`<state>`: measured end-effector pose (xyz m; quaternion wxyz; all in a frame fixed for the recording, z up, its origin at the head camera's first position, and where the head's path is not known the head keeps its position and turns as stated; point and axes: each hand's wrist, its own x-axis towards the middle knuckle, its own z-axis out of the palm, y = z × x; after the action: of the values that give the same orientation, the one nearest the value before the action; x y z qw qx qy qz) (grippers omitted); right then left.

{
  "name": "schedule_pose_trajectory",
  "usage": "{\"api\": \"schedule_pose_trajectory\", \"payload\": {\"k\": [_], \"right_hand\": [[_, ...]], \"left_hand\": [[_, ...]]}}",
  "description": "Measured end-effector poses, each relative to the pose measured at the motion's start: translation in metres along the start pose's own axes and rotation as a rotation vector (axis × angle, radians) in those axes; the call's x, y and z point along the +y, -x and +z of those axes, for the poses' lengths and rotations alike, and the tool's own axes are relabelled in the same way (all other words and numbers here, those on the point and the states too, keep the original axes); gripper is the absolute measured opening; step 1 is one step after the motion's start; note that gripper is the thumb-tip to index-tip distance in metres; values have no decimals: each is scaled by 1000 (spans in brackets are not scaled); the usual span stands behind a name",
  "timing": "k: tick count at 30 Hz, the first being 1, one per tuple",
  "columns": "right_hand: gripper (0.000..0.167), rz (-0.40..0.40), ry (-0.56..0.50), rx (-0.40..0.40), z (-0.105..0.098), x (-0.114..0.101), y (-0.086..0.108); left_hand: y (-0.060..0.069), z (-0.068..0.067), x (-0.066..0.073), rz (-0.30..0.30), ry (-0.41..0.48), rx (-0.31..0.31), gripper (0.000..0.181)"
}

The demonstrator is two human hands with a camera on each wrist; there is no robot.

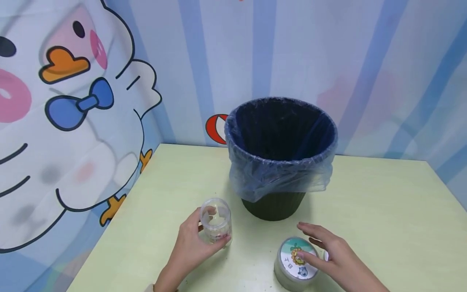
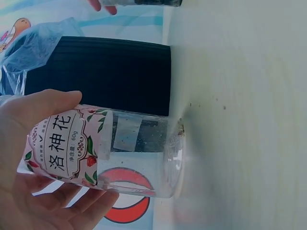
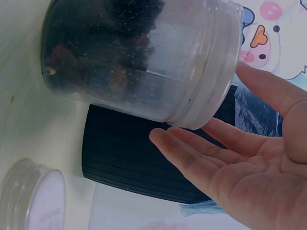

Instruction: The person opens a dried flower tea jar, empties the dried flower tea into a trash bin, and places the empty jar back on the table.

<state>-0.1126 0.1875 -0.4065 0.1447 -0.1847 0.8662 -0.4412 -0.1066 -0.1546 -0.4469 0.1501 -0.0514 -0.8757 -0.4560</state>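
My left hand grips a clear plastic jar near the table, thumb on one side and fingers on the other. Its mouth is uncovered; a pink floral label wraps it, and only a few crumbs show inside. On the right, a wider jar with dark dried pieces stands under a printed lid with a sunflower picture. Beside it is my right hand, fingers spread, thumb over or at the lid's edge; whether the thumb touches is hard to tell.
A dark bin lined with a translucent bag stands behind both jars. A loose clear lid lies on the pale table near my right hand, mostly hidden in the head view. Small crumbs dot the tabletop. Printed cloth hangs behind.
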Motion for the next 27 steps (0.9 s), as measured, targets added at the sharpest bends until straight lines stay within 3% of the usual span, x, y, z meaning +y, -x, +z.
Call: {"api": "schedule_pose_trajectory", "payload": {"k": [8, 21, 27], "right_hand": [[68, 85, -25, -18, 2, 1, -2], [68, 5, 34, -20, 1, 3, 1], [67, 2, 42, -19, 1, 1, 0]], "left_hand": [[2, -1, 0, -29, 11, -12, 65], [-2, 1, -1, -72, 55, -64, 70], [-3, 0, -2, -78, 44, -65, 90]]}}
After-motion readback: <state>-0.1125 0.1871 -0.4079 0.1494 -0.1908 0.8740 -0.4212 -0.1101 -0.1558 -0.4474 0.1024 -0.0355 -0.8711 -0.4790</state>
